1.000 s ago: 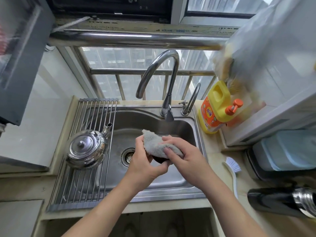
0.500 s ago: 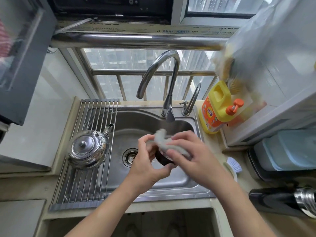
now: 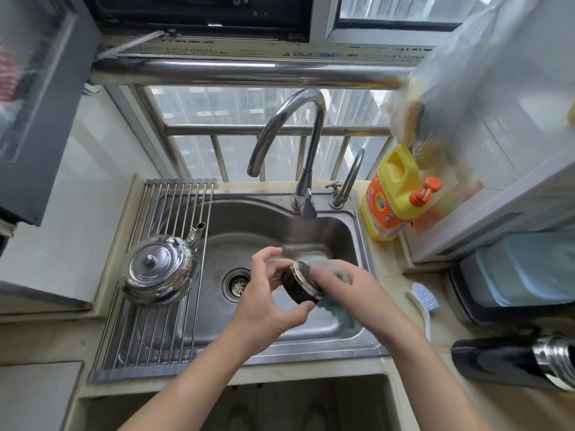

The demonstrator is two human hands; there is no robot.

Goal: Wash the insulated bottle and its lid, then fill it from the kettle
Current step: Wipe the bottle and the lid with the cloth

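Left grip: my left hand (image 3: 267, 303) grasps the dark round lid with a silver rim (image 3: 300, 286), fingers curled round its side, over the stainless steel sink (image 3: 311, 353).
Right grip: my right hand (image 3: 357, 293) clutches the grey-green cloth (image 3: 338, 313) against the lid's rim; the fingertips are blurred.
Bottle: the black insulated bottle with a bare steel neck (image 3: 504, 365) lies on its side on the counter, well right of my right hand, uncapped.
Kettle: the shiny steel kettle (image 3: 158, 272) stands on the roll-up wire rack (image 3: 149, 337), left of my left hand.
Progress: I judge the lid scrub is under way, early in the job.
Left to do: rinsing the lid, washing the bottle, filling it from the kettle.
Open room: free basin below both hands and toward the drain.
Edges: the curved chrome tap (image 3: 298, 135) is beyond my grip, the sink's front lip under my wrists, and the white brush (image 3: 423, 300) just right of my right hand.
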